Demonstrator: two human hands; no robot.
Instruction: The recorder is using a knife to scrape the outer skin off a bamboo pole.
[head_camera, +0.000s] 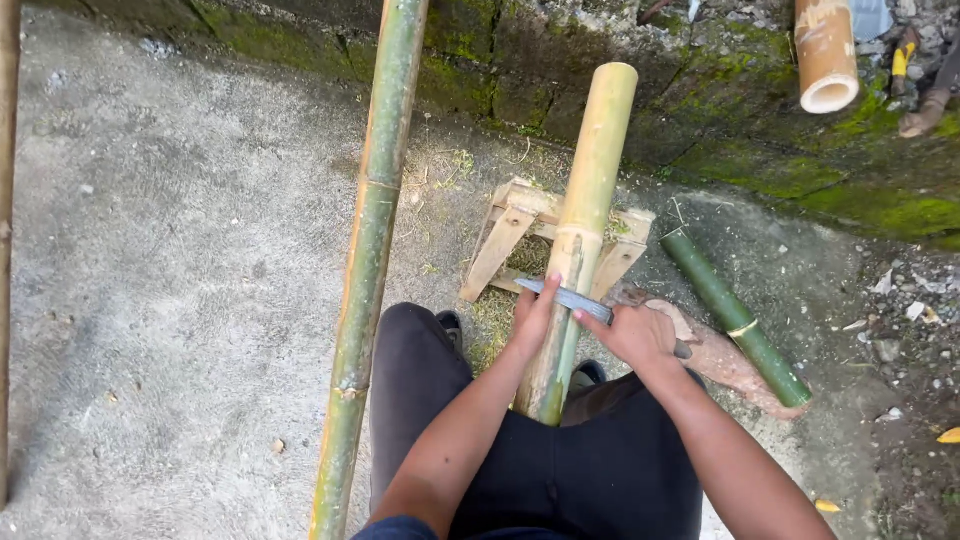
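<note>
A yellowish bamboo pole (590, 190) leans from between my knees up over a small wooden stand (512, 228). A flat metal blade (565, 297) lies across the pole near its lower part. My right hand (635, 335) grips the blade's handle end. My left hand (533, 318) presses its fingers on the blade's other end, against the pole. The pole's lower section looks green where it meets my dark trousers.
A long green bamboo pole (368, 260) stands to the left. A short green bamboo piece (735, 318) and a wood chunk (720, 360) lie on the right. A mossy stone wall (720, 110) runs behind, with a cut bamboo tube (826, 55) above. Concrete ground (180, 280) spreads left.
</note>
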